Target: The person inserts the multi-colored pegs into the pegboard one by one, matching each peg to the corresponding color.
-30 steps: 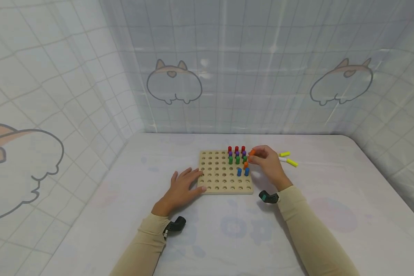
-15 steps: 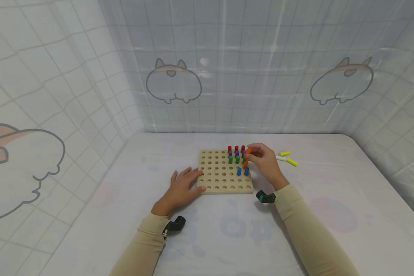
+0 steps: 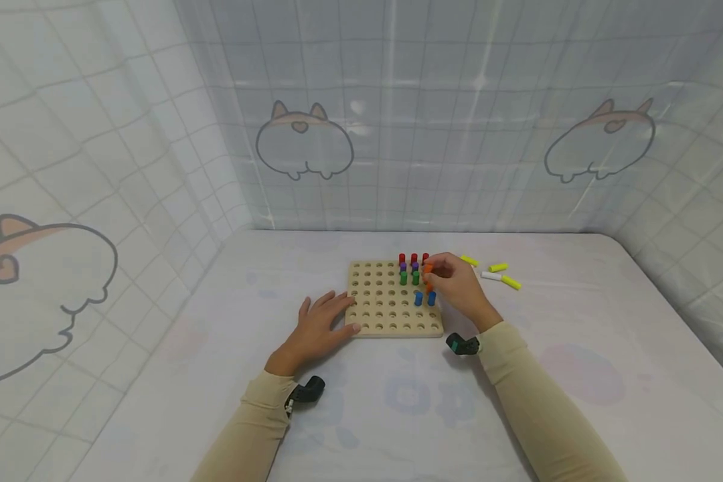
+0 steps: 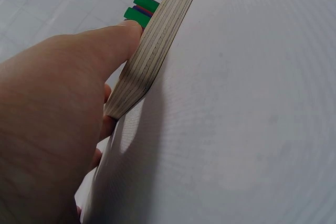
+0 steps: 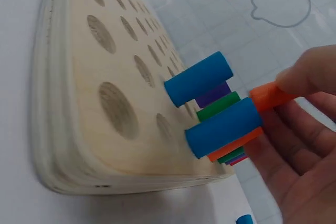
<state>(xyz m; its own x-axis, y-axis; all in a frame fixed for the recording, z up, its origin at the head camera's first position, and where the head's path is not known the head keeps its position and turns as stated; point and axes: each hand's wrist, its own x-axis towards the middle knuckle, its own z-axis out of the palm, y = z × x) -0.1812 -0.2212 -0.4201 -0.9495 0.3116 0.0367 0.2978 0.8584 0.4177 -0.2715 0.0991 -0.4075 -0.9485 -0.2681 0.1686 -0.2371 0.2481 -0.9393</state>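
Note:
A wooden pegboard (image 3: 385, 320) with rows of round holes lies flat on the table. My left hand (image 3: 316, 331) rests at its left edge, fingers spread and touching it; the thumb (image 4: 113, 43) lies over the edge in the left wrist view. Between thumb and fingers my right hand (image 3: 465, 288) pinches an orange peg (image 5: 268, 95), above the board's right side. Below it stand two blue pegs (image 5: 226, 127) and another orange peg (image 5: 239, 144). Green pegs (image 3: 404, 278), purple pegs (image 3: 403, 266) and red pegs (image 3: 402, 258) fill rows behind, partly hidden by the right hand.
Right of the board lie loose yellow pegs (image 3: 498, 267) and a white peg (image 3: 491, 275). A blue peg (image 5: 244, 219) shows partly at the right wrist view's lower edge. Curtain-like walls (image 3: 397, 167) enclose the table's back and sides.
My right hand has moved left over the board with the orange peg, which is now more upright. Another yellow peg has come into view behind the hand. My left hand stays put.

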